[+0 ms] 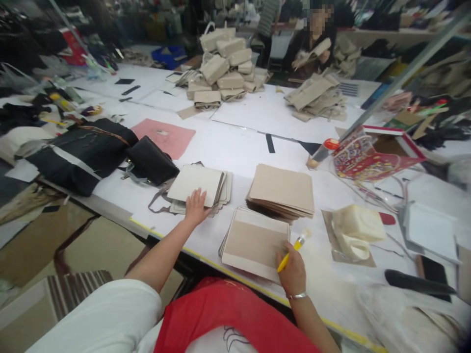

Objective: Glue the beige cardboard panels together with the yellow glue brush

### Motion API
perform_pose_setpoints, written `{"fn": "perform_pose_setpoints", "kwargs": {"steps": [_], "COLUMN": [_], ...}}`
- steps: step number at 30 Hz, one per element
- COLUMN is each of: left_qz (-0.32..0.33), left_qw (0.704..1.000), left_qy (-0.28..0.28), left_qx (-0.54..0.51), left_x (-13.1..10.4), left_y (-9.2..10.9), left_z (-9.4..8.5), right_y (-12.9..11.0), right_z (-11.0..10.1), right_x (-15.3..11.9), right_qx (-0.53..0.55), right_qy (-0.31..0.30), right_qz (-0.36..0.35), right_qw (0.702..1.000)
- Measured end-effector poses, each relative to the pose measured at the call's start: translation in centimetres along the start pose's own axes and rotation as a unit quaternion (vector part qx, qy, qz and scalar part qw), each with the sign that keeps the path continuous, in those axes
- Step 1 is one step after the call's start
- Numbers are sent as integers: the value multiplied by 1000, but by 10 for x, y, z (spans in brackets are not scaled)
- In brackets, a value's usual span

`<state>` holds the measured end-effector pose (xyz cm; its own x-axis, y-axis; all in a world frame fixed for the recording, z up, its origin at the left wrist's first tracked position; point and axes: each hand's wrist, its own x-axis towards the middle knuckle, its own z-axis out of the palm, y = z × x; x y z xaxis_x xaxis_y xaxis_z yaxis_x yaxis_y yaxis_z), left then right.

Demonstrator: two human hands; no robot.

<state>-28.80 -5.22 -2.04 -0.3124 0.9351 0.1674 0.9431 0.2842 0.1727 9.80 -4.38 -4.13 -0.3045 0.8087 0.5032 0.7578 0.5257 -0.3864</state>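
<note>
My left hand (196, 208) rests with fingers spread on the front edge of a stack of off-white panels (195, 182). In my right hand (293, 271) is a paintbrush (290, 256) with a yellow handle, its pale bristles pointing up and away. That hand hovers over or touches the right edge of a stack of panels (253, 238), tan in the middle with pale bands; contact is hard to tell. Just behind lies a taller pile of plain tan panels (283, 189). A grey-brown strap (158, 202) sticks out left of the off-white stack.
A cut-open cream plastic jug (356, 228) stands at the right, near a red patterned box (379, 154) and a red-capped container (323, 153). Black bags (152, 159) lie left. Beige bags (224, 63) are heaped at the back, where another person (312, 49) handles a beige piece.
</note>
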Motion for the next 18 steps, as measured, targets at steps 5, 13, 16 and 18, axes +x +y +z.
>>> {"fn": "perform_pose_setpoints", "kwargs": {"steps": [5,13,16,18], "left_qz": [22,228,346,431], "left_qw": [996,969,920,883], "left_qy": [-69,92,163,145], "left_qx": [49,-8,-84,-116], "left_x": [9,-22,-57,-81], "left_y": [-58,-34,10,47], "left_z": [-5,-50,-66,-70], "right_y": [-9,-14,-7,0], "right_z": [-3,-20,-29,-34], "right_x": [0,8,14,15], "right_qx": [-8,-4,-4,-5], "right_qy": [16,46,63,70], "right_qz": [-6,66,111,133], "right_qw": [1000,997,992,989]}}
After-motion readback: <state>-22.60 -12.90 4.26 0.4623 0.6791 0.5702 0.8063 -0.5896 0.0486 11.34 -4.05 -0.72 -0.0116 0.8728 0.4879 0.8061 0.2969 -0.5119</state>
